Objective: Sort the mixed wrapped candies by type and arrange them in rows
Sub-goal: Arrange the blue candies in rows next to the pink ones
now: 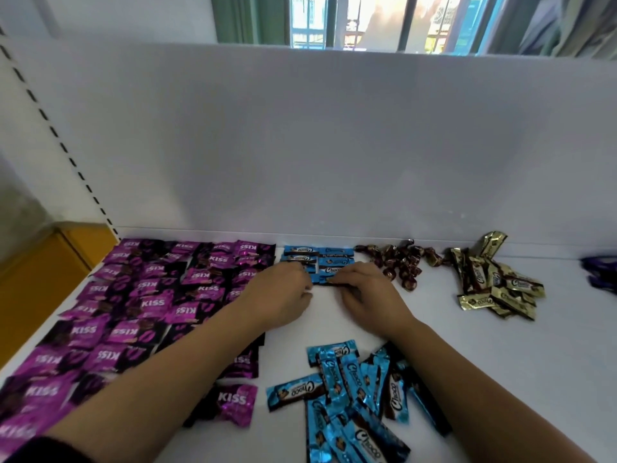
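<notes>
Your right hand (367, 292) pinches the blue bar (325, 280) lying crosswise at the near end of the blue rows (320, 255) by the table's (484, 362) far edge, left hand (280, 292) curled at its left end, grip unclear, loose blue pile (350, 396) toward the near edge.

purple KISS candies (110, 329) partly under the left forearm (187, 369), loose blue Choco pile (354, 396) cut off at the bottom edge, dark purple wrappers (601, 272) blurry and clipped on the right, brown twist-wraps (400, 262) way too tiny to read
</notes>
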Demonstrator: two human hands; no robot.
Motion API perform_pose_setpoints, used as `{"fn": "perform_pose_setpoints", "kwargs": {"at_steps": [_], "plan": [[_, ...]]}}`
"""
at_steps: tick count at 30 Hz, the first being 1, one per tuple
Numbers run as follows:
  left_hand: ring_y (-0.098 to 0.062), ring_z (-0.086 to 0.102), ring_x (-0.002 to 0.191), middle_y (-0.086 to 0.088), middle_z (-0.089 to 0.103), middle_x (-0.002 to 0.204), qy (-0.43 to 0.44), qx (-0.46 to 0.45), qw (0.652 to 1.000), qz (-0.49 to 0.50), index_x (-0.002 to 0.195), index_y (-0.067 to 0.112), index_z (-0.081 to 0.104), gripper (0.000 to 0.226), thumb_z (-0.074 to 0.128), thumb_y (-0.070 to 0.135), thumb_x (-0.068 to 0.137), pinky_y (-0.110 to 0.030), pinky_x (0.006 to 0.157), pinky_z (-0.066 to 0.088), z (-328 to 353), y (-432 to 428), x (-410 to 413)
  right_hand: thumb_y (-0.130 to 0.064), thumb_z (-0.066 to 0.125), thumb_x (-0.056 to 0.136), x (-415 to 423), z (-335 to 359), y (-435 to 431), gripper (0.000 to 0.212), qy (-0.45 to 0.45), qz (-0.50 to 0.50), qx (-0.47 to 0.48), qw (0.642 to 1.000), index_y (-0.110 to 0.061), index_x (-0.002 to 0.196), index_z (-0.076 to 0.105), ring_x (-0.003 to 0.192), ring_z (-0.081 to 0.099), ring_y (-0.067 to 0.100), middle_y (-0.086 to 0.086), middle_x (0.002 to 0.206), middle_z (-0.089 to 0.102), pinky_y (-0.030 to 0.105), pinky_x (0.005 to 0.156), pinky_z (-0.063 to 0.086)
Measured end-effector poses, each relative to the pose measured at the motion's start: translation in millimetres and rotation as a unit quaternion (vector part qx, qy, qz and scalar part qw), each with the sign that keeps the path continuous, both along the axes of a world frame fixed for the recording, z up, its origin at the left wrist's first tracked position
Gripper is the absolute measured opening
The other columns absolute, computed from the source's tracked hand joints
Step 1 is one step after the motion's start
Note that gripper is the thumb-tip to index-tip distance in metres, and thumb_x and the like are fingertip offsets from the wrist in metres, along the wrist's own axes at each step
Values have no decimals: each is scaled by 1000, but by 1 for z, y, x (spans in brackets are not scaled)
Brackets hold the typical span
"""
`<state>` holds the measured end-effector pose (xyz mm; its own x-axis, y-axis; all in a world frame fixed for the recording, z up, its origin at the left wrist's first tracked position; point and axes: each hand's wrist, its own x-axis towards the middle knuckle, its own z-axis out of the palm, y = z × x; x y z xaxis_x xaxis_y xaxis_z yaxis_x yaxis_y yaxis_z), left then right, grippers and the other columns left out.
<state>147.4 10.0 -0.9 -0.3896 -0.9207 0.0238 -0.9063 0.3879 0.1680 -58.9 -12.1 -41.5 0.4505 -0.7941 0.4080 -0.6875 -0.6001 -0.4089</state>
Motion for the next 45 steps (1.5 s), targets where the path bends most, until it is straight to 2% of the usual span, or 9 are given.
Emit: {"fn": "perform_pose_setpoints", "kwargs": {"at_steps": [4,7,15,21,26,29,35,41,45], "plan": [[-10,54,100,8,55,109,31,146,987,-54,119,22,66,37,64,42,89,-24,84,45,24,28,-11,-21,69,85,-10,34,14,7,2,43,205,978,-26,86,73,82,60,0,-14,89,65,17,76,46],[-6,48,96,12,46,106,18,199,977,-75,124,25,60,46,70,46,83,-19,78,38,27,39,-16,-25,71,83,-14,60,33,13,95,95,328,935,-27,96,74,82,63,-2,-14,92,68,11,75,48],[-21,58,99,-3,61,110,-15,220,975,-32,114,13,64,41,67,44,86,-35,83,51,25,56,-31,-66,75,64,-4,79,87,56,298,21,278,913,-18,94,67,81,57,13,-3,93,61,33,72,52],[-19,63,77,-5,71,89,47,260,964,-5,96,9,73,20,69,26,87,-23,58,47,26,50,-38,-37,78,77,-11,69,82,20,129,21,357,925,-19,80,70,66,61,8,-2,76,69,23,59,46],[-14,64,83,0,70,91,140,243,959,46,100,12,71,13,65,18,91,-27,75,53,28,47,-24,-21,66,89,-28,73,69,9,-51,55,412,908,-13,89,71,73,61,7,3,83,72,19,72,47],[-15,64,92,0,69,100,125,181,972,81,102,16,69,12,64,19,91,-29,81,54,22,38,-14,-20,56,97,-31,75,51,15,-115,47,387,914,-12,97,68,78,58,16,8,85,65,31,80,47],[-20,46,118,3,51,126,26,58,996,57,125,26,58,42,63,46,88,-38,97,43,8,33,-10,-36,63,90,-12,46,31,46,101,-9,199,975,-26,134,53,107,54,10,-4,122,57,22,92,40],[-17,52,105,4,54,111,25,59,998,19,123,26,65,39,62,45,90,-26,80,41,8,34,-18,-27,61,91,-23,21,23,35,123,9,126,984,-28,126,63,107,46,11,-7,111,51,23,96,36],[-18,58,106,2,61,120,29,78,996,36,123,25,66,34,62,27,89,-34,88,51,10,27,-12,-21,63,90,-15,14,13,26,102,22,77,991,-26,115,71,102,55,14,-5,109,62,28,94,44]]}}
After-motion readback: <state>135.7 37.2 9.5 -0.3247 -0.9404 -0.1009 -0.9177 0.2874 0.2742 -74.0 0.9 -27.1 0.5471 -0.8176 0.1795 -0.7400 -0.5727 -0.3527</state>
